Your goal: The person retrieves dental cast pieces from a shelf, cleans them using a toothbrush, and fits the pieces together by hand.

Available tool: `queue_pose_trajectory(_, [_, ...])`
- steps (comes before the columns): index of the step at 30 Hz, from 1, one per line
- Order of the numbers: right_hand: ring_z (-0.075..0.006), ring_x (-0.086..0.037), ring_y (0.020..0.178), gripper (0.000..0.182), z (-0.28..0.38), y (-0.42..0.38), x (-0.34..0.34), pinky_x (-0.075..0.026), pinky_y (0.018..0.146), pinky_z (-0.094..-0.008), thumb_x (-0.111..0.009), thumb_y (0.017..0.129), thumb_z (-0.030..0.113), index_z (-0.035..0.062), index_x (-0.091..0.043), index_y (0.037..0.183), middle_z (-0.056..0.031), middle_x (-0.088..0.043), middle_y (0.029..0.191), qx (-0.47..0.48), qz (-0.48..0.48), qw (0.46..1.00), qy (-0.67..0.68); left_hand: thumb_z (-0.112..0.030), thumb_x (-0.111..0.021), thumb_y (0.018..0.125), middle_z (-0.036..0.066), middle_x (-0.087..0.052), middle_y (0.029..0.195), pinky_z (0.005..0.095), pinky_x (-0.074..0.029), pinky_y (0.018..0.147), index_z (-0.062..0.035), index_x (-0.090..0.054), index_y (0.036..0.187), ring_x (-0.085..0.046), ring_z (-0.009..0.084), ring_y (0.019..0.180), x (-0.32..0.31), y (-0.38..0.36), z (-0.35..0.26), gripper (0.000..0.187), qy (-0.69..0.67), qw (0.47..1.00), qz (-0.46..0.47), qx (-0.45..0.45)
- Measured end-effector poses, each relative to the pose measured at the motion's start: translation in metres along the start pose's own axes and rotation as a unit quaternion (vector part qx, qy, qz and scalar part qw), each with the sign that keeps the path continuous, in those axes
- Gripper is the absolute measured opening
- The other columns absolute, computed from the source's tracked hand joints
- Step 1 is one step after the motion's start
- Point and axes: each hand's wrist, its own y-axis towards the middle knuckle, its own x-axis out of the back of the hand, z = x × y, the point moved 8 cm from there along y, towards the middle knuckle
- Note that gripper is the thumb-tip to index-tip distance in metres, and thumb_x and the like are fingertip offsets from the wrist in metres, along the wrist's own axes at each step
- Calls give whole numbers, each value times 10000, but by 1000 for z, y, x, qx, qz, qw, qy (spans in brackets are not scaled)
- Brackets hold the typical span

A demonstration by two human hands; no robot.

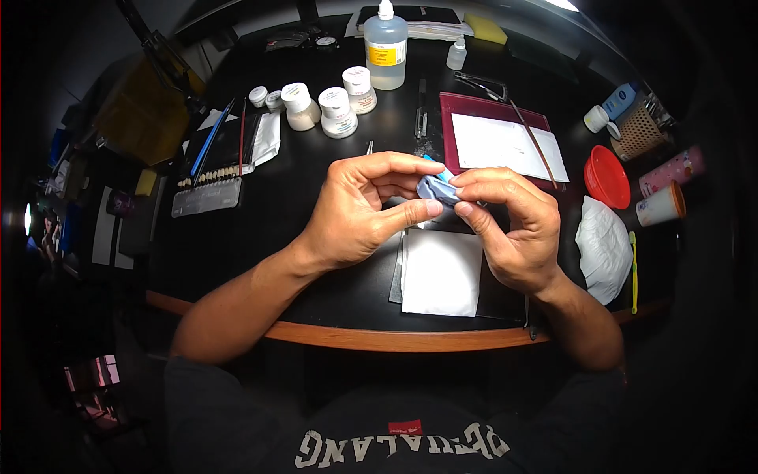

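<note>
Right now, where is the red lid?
In the head view, the red lid lies on the table's right side, between the maroon tray and the two cups.

White lettering "PETUALANG", upside down, on dark shirt, small red patch unreadable

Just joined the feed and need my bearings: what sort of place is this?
Probably a dental lab bench. A strip of sample teeth lies at the left, small white jars and a clear bottle stand at the back, and both hands hold a small pale blue piece.
</note>
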Motion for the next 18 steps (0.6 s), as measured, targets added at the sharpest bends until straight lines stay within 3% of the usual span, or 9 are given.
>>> queue_pose_trajectory(4, [-234, -737, 957, 212, -4, -2, -2, -581, 818, -321, -785, 823, -42, -17, -748, 1031, -163, -750, 1024, -13, -7, 1000, 9, 34, -753, 908, 147, -729, 1108, 271, -582, 931, 50, -610, 1308, -711, 144, 1012, 3, 0, 4, 425, -36, 999, 3, 36])
queue_pose_trajectory(11, [-224, -727, 986, 487, 0, -1, 2, -582, 820, -314, -823, 790, -16, -1, -678, 1255, -154, -726, 1126, -28, -17, 999, -4, -17, -696, 968, 165, -722, 1140, 300, -566, 973, 44, -570, 1353, -714, 182, 1040, 11, 1, 14, 410, -167, 981, -25, 90])
queue_pose_trajectory(18, [-194, -737, 970, 466, -10, -7, 3, -589, 823, -282, -811, 801, -50, -13, -680, 1247, -154, -736, 1104, -43, -44, 998, 29, -91, -669, 1005, 132, -724, 1157, 295, -557, 967, 30, -572, 1361, -715, 160, 1026, 11, -1, 24, 389, -235, 962, -18, 135])
